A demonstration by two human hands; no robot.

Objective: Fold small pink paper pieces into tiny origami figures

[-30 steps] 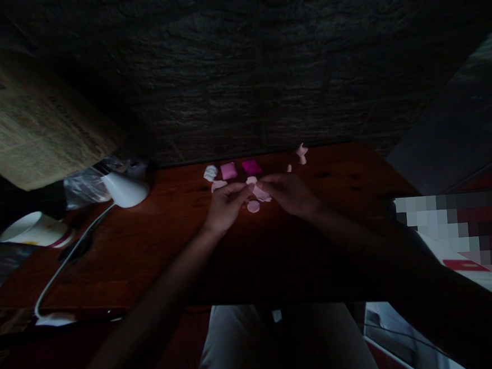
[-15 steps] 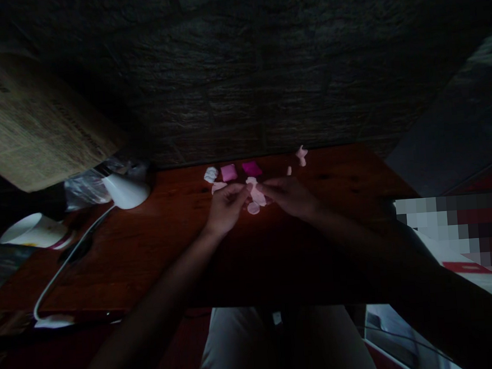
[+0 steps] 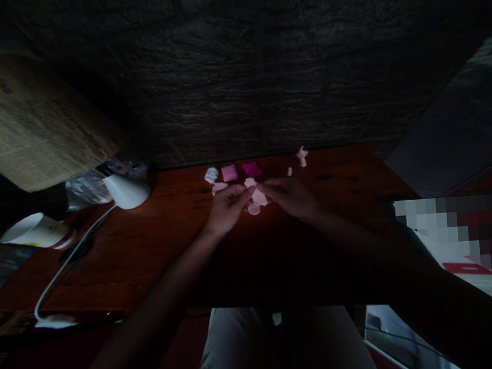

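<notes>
Both hands meet over the wooden table, pinching a pale pink, soft-looking lobed piece [image 3: 259, 196], perhaps modelling clay. My left hand [image 3: 228, 207] has thumb and fingers closed on its left side. From the other side my right hand [image 3: 291, 197] grips it, fingertips close to the left thumb. Just below lies a small round pink piece [image 3: 254, 208]; whether it is joined to the held one I cannot tell. Behind the left hand is another pale pink piece [image 3: 220, 187]. Farther back sit a white lump [image 3: 211, 175], a pink square [image 3: 229, 172] and a magenta square [image 3: 252, 169].
A small pink figure-like piece [image 3: 302, 156] and a tiny pink bit [image 3: 289, 171] lie at the back right. On the left are a white lamp-like cone [image 3: 127, 191] with a cable [image 3: 62, 269], a paper cup [image 3: 36, 232] and a cardboard box [image 3: 43, 120]. A stone wall [image 3: 239, 84] rises behind.
The held pink piece has shifted very slightly between the fingertips. Both hands keep nearly the same place and grip.
</notes>
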